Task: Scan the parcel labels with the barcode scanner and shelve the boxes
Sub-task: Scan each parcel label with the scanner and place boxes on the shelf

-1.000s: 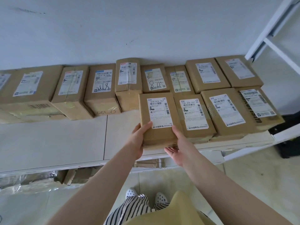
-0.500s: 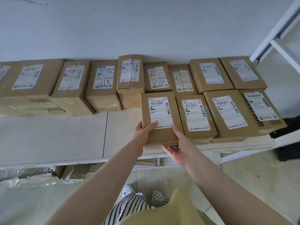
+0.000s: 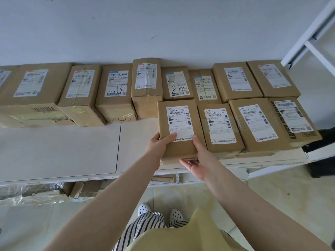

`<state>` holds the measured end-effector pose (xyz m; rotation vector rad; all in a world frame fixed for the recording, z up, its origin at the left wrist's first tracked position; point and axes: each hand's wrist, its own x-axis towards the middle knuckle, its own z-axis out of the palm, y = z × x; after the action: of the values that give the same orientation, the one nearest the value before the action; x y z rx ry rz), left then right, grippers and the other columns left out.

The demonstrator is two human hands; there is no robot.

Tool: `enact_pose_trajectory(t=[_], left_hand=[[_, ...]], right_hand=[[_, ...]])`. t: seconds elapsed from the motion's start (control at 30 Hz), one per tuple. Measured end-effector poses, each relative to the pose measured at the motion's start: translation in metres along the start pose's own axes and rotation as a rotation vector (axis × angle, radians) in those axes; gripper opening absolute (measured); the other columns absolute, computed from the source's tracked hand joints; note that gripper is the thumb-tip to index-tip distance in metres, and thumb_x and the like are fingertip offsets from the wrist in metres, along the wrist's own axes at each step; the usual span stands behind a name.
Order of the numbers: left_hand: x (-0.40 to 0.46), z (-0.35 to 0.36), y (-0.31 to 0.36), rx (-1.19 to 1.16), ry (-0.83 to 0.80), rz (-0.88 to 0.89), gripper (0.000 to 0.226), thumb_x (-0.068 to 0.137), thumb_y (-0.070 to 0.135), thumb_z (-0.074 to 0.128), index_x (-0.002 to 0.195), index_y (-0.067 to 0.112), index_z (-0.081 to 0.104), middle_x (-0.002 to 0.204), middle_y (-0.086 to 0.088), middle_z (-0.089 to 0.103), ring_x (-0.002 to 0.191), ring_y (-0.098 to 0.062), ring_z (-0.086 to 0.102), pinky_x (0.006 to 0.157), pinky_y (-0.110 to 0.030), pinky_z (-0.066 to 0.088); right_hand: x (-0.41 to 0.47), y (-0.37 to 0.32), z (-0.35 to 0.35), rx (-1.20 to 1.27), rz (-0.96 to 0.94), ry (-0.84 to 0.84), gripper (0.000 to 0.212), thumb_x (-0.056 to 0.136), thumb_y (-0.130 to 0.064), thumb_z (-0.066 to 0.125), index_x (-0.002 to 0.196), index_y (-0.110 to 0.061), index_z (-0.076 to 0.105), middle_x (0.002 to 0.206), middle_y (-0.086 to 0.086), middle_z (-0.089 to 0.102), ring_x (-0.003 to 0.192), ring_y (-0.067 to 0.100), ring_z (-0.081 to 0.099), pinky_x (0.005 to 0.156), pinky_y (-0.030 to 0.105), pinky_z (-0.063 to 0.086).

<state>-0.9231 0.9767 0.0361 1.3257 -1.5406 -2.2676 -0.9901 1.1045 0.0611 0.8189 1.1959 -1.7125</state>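
Gripping the near end of the parcel [image 3: 181,129], your left hand [image 3: 159,147] lays its thumb across the label's lower edge while your right hand [image 3: 196,158] clasps the near right corner, fingers underneath. The parcel lies on the white shelf [image 3: 72,151], touching the 736 A30 box [image 3: 220,129] on its right. Beyond the parcel, a back row of boxes [image 3: 116,93] lines the wall.

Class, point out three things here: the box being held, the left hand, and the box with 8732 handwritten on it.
held box [image 3: 181,120]: head view, its label.
left hand [image 3: 157,148]: head view, back of hand.
8732 box [image 3: 177,84]: head view, its label.
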Motion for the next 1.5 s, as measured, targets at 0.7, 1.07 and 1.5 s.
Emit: enact_pose_trajectory(t=[0.7,1.07,1.5], left_hand=[[-0.011,-0.008,0.002,0.101,0.055,-0.091,0.132,0.046,0.089,0.068,0.156,0.024,0.033,0.148,-0.004,0.051,0.134,-0.027,0.051,0.115,-0.049,0.04],[-0.067,-0.131,-0.042,-0.406,0.32,-0.162,0.008,0.098,0.018,0.063,0.095,0.013,0.067,0.093,-0.005,0.069,0.08,-0.016,0.065,0.071,-0.026,0.051],[-0.193,-0.411,-0.134,-0.77,0.595,-0.169,0.006,0.099,0.012,0.062,0.096,0.01,0.066,0.086,-0.004,0.068,0.076,-0.014,0.064,0.07,-0.023,0.05]], right_hand=[[-0.013,0.018,-0.01,-0.07,0.013,-0.046,0.068,0.078,-0.039,0.082,0.128,-0.007,0.049,0.123,0.016,0.056,0.118,0.032,0.057,0.103,0.049,0.05],[-0.02,0.114,0.04,-0.527,0.003,-0.232,0.024,0.092,-0.033,0.069,0.1,-0.01,0.066,0.105,0.008,0.072,0.096,0.023,0.065,0.079,0.032,0.051],[-0.037,0.342,0.17,-0.959,-0.259,-0.39,0.011,0.094,-0.007,0.062,0.084,-0.011,0.062,0.074,0.004,0.065,0.064,0.012,0.057,0.061,0.023,0.047]])
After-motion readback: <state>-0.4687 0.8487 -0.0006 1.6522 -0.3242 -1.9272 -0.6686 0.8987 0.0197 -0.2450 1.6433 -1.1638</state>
